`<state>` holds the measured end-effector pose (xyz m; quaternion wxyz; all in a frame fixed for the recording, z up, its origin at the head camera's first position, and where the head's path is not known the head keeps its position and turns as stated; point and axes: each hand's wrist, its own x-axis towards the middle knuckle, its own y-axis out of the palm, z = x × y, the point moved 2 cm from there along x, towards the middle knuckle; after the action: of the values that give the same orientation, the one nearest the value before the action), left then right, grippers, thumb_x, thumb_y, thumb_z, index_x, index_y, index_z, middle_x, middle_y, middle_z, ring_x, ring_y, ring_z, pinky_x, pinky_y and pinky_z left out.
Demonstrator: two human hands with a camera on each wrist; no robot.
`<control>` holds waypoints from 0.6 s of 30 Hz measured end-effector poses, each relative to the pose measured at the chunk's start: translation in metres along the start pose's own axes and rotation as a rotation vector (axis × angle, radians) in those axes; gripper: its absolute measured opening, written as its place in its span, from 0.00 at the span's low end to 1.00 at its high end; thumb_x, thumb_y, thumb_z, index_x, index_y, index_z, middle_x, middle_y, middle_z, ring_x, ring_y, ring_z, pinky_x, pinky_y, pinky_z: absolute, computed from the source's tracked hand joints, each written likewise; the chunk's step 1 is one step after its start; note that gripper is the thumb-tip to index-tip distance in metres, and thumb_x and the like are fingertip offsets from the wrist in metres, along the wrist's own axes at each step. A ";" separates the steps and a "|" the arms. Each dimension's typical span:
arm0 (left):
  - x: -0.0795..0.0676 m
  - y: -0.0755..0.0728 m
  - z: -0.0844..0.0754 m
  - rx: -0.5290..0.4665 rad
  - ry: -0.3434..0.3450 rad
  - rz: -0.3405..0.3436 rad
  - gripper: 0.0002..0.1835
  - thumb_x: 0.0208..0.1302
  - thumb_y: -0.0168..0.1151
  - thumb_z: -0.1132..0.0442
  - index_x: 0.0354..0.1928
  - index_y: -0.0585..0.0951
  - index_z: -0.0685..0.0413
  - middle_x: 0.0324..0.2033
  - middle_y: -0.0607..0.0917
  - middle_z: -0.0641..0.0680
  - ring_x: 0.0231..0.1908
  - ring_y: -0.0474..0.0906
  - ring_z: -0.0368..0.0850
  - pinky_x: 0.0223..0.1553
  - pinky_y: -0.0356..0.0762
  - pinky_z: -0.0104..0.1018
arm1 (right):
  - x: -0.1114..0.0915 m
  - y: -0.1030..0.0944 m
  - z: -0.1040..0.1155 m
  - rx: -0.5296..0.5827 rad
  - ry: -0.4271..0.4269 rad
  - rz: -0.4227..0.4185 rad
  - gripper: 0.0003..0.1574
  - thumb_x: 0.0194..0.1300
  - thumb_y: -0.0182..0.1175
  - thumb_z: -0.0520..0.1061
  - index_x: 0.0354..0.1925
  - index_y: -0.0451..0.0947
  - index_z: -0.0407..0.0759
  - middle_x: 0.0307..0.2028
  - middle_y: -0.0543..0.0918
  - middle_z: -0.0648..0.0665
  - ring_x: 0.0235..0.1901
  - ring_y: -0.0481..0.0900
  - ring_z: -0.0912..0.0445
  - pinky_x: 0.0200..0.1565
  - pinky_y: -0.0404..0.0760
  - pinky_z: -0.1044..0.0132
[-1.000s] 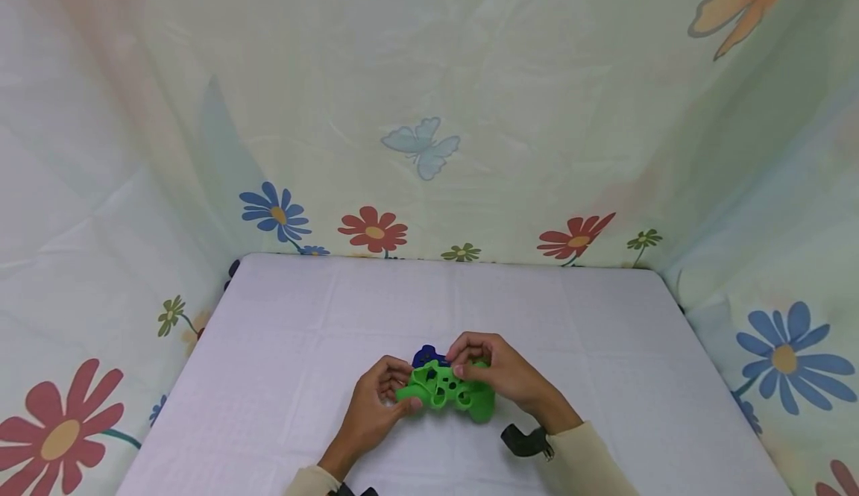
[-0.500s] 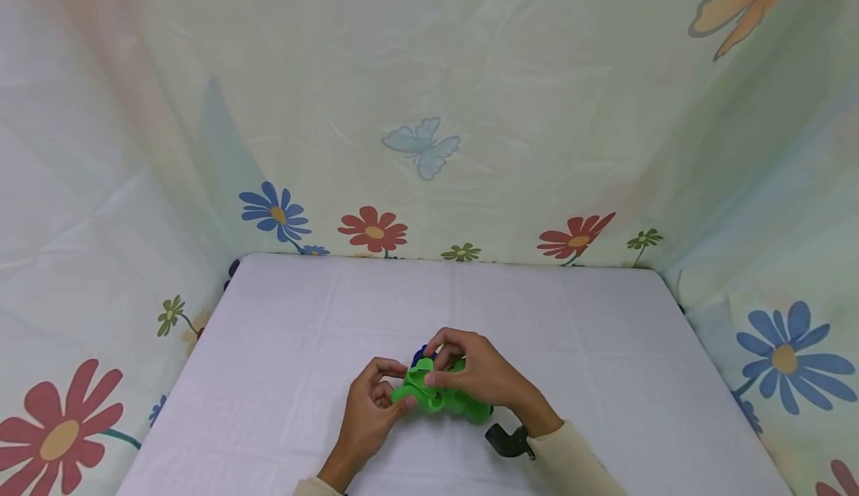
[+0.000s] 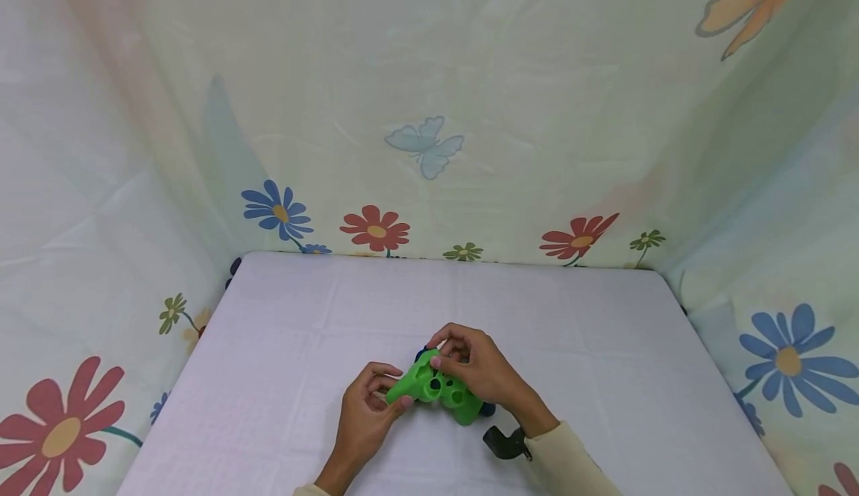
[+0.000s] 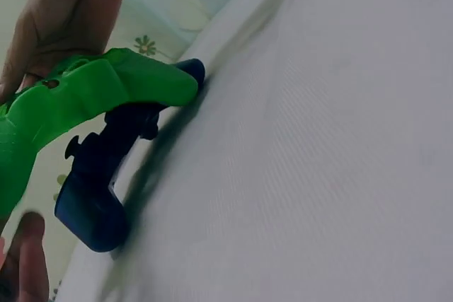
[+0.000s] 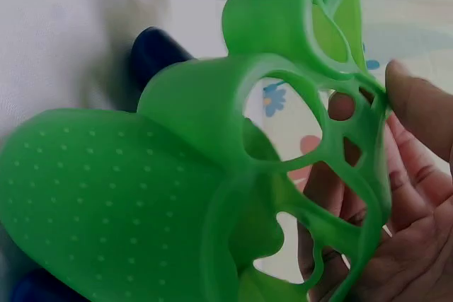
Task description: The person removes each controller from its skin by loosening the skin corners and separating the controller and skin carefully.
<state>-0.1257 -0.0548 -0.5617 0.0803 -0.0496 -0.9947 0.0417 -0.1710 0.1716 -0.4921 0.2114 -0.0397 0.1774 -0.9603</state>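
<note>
A green silicone controller cover (image 3: pixel 464 408), with open button holes and raised dots on its grip, is held up between both hands. My left hand (image 3: pixel 362 415) pinches the cover's left grip between thumb and fingers. At the cover's upper middle edge, my right hand (image 3: pixel 495 374) grips it, thumb in front and fingers behind. Under the cover lies a dark blue game controller (image 4: pixel 95 199) on the white cloth, mostly hidden in the head view. The left wrist view shows the cover raised off the controller's near part, its far end overlapping the other grip.
A white cloth covers the table (image 3: pixel 570 317). Fabric walls printed with flowers and butterflies (image 3: pixel 429 145) stand at the back and sides. A black wrist-worn device (image 3: pixel 505 442) sits by the right sleeve.
The right hand has moved left along the cover's top edge. The cover has tilted up, its right end lower, and now hides most of the controller.
</note>
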 end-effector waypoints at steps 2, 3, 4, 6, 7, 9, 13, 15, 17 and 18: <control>0.001 0.000 -0.001 0.066 0.037 0.001 0.22 0.61 0.80 0.61 0.54 0.82 0.43 0.40 0.92 0.43 0.43 0.88 0.37 0.42 0.84 0.32 | 0.000 0.001 0.000 0.013 -0.002 0.009 0.15 0.73 0.69 0.44 0.55 0.82 0.42 0.35 0.87 0.41 0.31 0.84 0.57 0.37 0.83 0.69; 0.001 0.001 -0.002 0.081 0.054 0.004 0.22 0.61 0.79 0.60 0.55 0.82 0.42 0.41 0.93 0.42 0.45 0.88 0.37 0.45 0.84 0.32 | 0.001 0.001 -0.001 0.016 -0.001 0.016 0.15 0.73 0.70 0.45 0.54 0.82 0.43 0.35 0.87 0.41 0.31 0.83 0.57 0.37 0.83 0.69; 0.002 0.001 -0.002 0.083 0.070 0.011 0.21 0.62 0.79 0.61 0.56 0.82 0.42 0.42 0.93 0.42 0.46 0.89 0.37 0.47 0.83 0.32 | 0.001 0.002 -0.001 0.023 -0.005 0.023 0.15 0.72 0.70 0.45 0.54 0.82 0.43 0.35 0.87 0.41 0.31 0.83 0.57 0.37 0.83 0.69; 0.004 0.001 -0.004 0.062 0.090 0.021 0.20 0.65 0.76 0.62 0.57 0.82 0.43 0.44 0.93 0.45 0.45 0.89 0.38 0.47 0.83 0.31 | 0.002 0.002 -0.002 0.029 -0.017 0.032 0.16 0.71 0.71 0.45 0.53 0.82 0.44 0.34 0.86 0.41 0.30 0.83 0.57 0.36 0.83 0.69; 0.005 0.001 -0.004 0.048 0.095 0.027 0.20 0.67 0.75 0.63 0.58 0.82 0.45 0.44 0.93 0.46 0.44 0.89 0.38 0.46 0.83 0.30 | 0.001 0.002 -0.002 0.032 -0.024 0.036 0.16 0.70 0.72 0.45 0.53 0.82 0.44 0.34 0.86 0.41 0.29 0.82 0.58 0.36 0.83 0.69; 0.006 0.001 -0.006 0.011 0.093 0.037 0.20 0.68 0.73 0.65 0.59 0.81 0.48 0.43 0.94 0.50 0.39 0.88 0.36 0.39 0.81 0.29 | 0.002 0.002 -0.003 0.033 -0.031 0.042 0.16 0.70 0.72 0.45 0.53 0.82 0.45 0.34 0.87 0.41 0.28 0.81 0.59 0.35 0.83 0.69; 0.007 -0.001 -0.008 -0.071 0.075 0.047 0.22 0.68 0.73 0.68 0.61 0.79 0.54 0.43 0.93 0.55 0.29 0.83 0.33 0.28 0.77 0.27 | 0.000 0.002 -0.006 0.029 -0.024 0.051 0.17 0.69 0.73 0.44 0.54 0.82 0.44 0.36 0.88 0.41 0.28 0.80 0.60 0.33 0.81 0.70; 0.006 -0.002 -0.009 -0.117 0.059 0.049 0.23 0.68 0.73 0.68 0.62 0.79 0.56 0.44 0.93 0.58 0.28 0.83 0.33 0.27 0.77 0.26 | -0.001 0.000 -0.009 0.011 -0.003 0.054 0.19 0.68 0.74 0.45 0.54 0.82 0.46 0.37 0.89 0.43 0.30 0.81 0.59 0.34 0.81 0.70; 0.006 -0.002 -0.010 -0.170 0.045 0.056 0.22 0.68 0.73 0.69 0.62 0.78 0.59 0.45 0.92 0.61 0.31 0.86 0.35 0.30 0.82 0.26 | -0.003 -0.001 -0.013 -0.012 0.018 0.062 0.20 0.67 0.75 0.47 0.55 0.82 0.47 0.39 0.89 0.45 0.34 0.83 0.58 0.38 0.82 0.69; 0.006 -0.003 -0.011 -0.194 0.037 0.057 0.22 0.68 0.72 0.70 0.62 0.78 0.60 0.46 0.92 0.63 0.33 0.88 0.38 0.32 0.84 0.27 | -0.005 -0.003 -0.015 -0.022 0.024 0.067 0.21 0.66 0.76 0.47 0.55 0.82 0.48 0.40 0.90 0.46 0.37 0.84 0.57 0.41 0.83 0.68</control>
<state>-0.1298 -0.0560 -0.5501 0.0925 -0.0863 -0.9905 -0.0534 -0.1698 0.1808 -0.5053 0.2407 -0.0246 0.1918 -0.9511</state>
